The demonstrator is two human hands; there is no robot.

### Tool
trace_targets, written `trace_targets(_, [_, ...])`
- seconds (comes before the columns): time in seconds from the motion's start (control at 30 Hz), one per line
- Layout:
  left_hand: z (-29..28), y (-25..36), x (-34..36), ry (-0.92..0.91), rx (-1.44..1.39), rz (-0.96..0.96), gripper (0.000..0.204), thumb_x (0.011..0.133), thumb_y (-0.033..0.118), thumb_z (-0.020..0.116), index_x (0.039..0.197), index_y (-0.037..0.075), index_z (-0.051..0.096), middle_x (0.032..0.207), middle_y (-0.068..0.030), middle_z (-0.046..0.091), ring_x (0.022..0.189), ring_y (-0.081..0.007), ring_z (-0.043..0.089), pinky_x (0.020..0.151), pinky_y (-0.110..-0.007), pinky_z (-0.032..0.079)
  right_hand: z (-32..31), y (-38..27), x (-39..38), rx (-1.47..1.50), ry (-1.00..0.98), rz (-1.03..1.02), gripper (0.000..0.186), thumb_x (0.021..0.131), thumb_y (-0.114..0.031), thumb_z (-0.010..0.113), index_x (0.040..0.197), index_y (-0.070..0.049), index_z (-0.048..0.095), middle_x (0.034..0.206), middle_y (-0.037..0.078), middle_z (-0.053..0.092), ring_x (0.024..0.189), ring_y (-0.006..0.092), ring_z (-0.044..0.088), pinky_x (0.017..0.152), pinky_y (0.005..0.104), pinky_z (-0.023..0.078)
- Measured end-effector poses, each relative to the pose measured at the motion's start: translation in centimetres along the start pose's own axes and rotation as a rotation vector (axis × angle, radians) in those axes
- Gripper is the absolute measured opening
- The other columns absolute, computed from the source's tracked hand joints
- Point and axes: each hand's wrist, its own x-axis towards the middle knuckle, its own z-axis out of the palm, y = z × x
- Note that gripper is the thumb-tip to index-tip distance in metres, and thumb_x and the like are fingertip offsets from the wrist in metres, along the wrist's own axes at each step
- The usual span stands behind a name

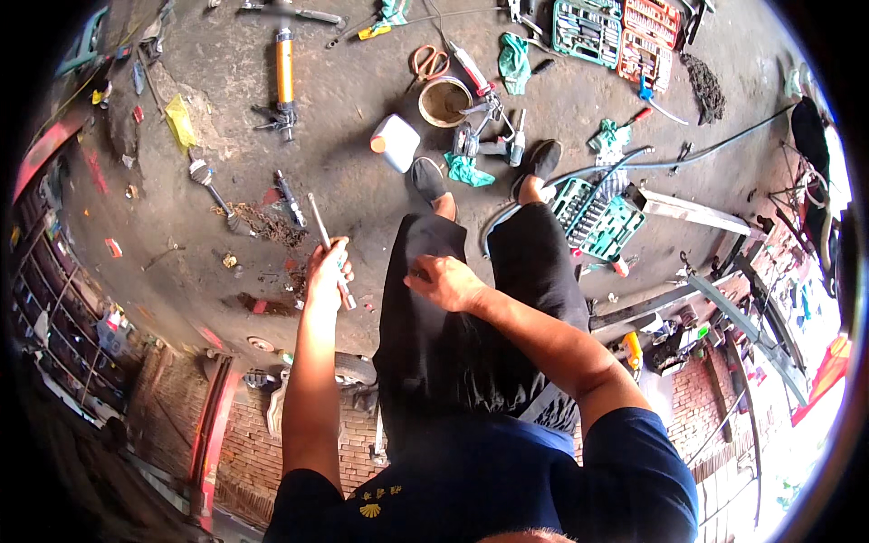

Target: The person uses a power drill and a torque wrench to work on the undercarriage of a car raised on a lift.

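Metal rod (319, 221): held slanting in the left hand (329, 273), above the floor (358, 195), left of the knees. Step, as judged: handling the rod; next move likely calls for a steady grip. Left forearm extends forward. Right forearm angles inward; right hand (445, 282) over left thigh, fingers curled, contents unclear. Farther out: white jug (398, 145).

Teal, red and orange on a grey-brown floor (353, 90)

I see a silvery bar (319, 218), black trousers (425, 348), a navy shirt (480, 462) with a yellow emblem (369, 510). One tool case (625, 226) is teal, the other case (647, 27) red. The jug (399, 147) is white, its cap (377, 144) orange; the hose (665, 166), blue.
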Motion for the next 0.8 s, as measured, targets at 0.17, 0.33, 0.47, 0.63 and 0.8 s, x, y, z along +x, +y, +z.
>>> trace_targets(0.17, [-1.5, -4.5, 0.5, 0.02, -0.04, -0.082, 0.017, 0.096, 0.023, 0.067, 0.109, 0.012, 0.062, 0.071, 0.0064, 0.049, 0.055, -0.0069, 0.047, 0.047, -0.024, 0.04, 0.7, 1.7, -0.7, 0.102, 0.098, 0.044, 0.035, 0.096, -0.036, 0.061, 0.105, -0.002, 0.065, 0.092, 0.021, 0.07, 0.091, 0.0392, 0.068, 0.081, 0.0462, 0.052])
trace_targets(0.33, [4.1, -6.4, -1.0, -0.113, -0.065, -0.05, 0.013, 0.096, 0.022, 0.067, 0.103, 0.012, 0.064, 0.072, 0.0059, 0.053, 0.057, -0.0074, 0.05, 0.048, -0.025, 0.043, -0.8, 5.6, -2.6, 0.12, 0.152, 0.1, 0.04, 0.096, -0.041, 0.06, 0.107, -0.004, 0.065, 0.103, 0.024, 0.069, 0.101, 0.0451, 0.065, 0.086, 0.0513, 0.051])
trace_targets(0.47, [9.7, -6.7, -2.8, -0.216, -0.012, 0.009, 0.017, 0.097, 0.025, 0.067, 0.102, 0.01, 0.062, 0.075, 0.0042, 0.054, 0.061, -0.0072, 0.053, 0.051, -0.025, 0.048, -2.4, 5.8, -4.6, 0.148, 0.098, 0.16, 0.038, 0.097, -0.039, 0.06, 0.113, -0.004, 0.065, 0.103, 0.024, 0.069, 0.101, 0.0443, 0.065, 0.087, 0.0493, 0.051])
trace_targets(0.63, [12.3, -8.3, -4.9, -0.337, 0.158, 0.03, 0.014, 0.099, 0.021, 0.062, 0.106, 0.008, 0.062, 0.077, 0.0045, 0.052, 0.064, -0.0061, 0.052, 0.055, -0.024, 0.049, -4.0, 8.6, -6.0, 0.131, 0.148, 0.149, 0.033, 0.096, -0.033, 0.061, 0.107, -0.003, 0.068, 0.094, 0.019, 0.072, 0.094, 0.0377, 0.07, 0.084, 0.0433, 0.053])
trace_targets(0.8, [11.8, -9.4, -6.4, -0.261, 0.294, 0.033, 0.013, 0.1, 0.018, 0.062, 0.106, 0.007, 0.063, 0.078, 0.0045, 0.051, 0.063, -0.0055, 0.051, 0.052, -0.024, 0.048, -7.1, 10.4, -7.5, 0.033, 0.143, 0.213, 0.032, 0.097, -0.031, 0.06, 0.108, -0.001, 0.067, 0.098, 0.022, 0.071, 0.094, 0.0361, 0.069, 0.083, 0.0423, 0.053])
